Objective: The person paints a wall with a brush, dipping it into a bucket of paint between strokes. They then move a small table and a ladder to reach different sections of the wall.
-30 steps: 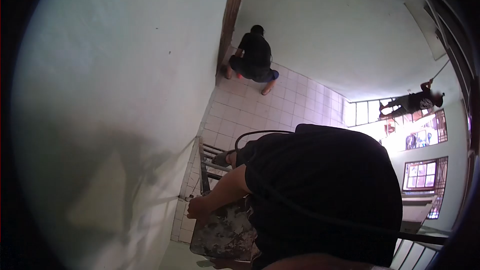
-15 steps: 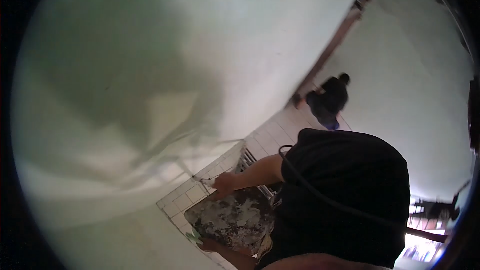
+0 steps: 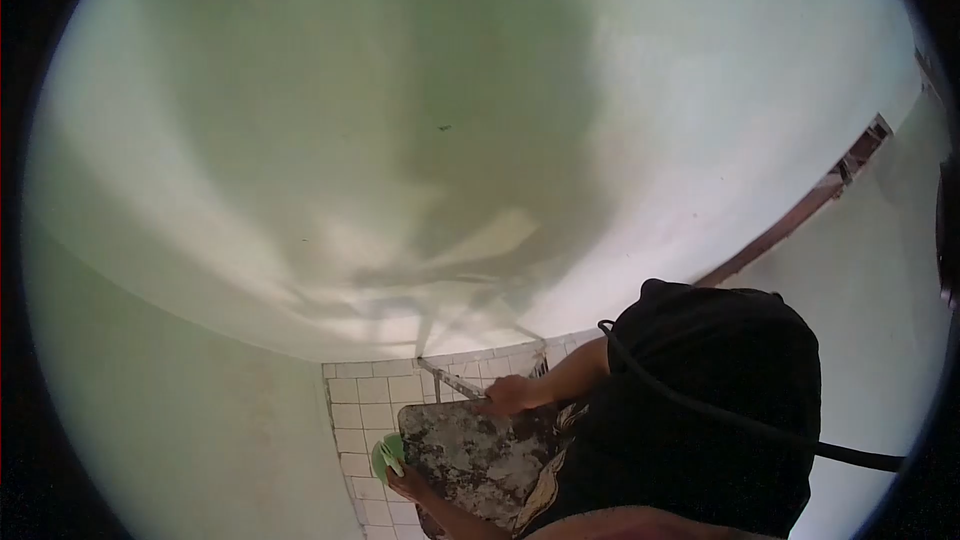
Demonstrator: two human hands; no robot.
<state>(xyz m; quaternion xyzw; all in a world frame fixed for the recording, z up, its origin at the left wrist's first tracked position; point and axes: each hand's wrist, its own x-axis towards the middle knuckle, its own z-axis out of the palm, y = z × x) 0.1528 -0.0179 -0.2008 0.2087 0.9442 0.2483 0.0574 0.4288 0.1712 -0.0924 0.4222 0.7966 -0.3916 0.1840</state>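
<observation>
A worn board [image 3: 470, 460], dark with pale grey stains, lies in front of my body at the lower middle. My right hand [image 3: 507, 396] is closed at its far edge, where a pale metal bar [image 3: 450, 377] runs up to my fingers. My left hand [image 3: 405, 481] reaches past the board's left corner, its fingers bent around the edge of a round green thing [image 3: 381, 458]. A narrow pale piece [image 3: 391, 456] shows beside these fingers. The kind of green thing I cannot tell.
White floor tiles [image 3: 375, 415] lie beneath the board. A pale green wall [image 3: 300, 140] rises close ahead, with shadows across it. A black cord or strap [image 3: 740, 425] crosses my black shirt [image 3: 690, 420]. A brown ledge [image 3: 790, 230] runs along the wall's right.
My view has swung to the right, so the person in dark clothes and the bright opening are out of view. The round green thing by my left hand shows more fully.
</observation>
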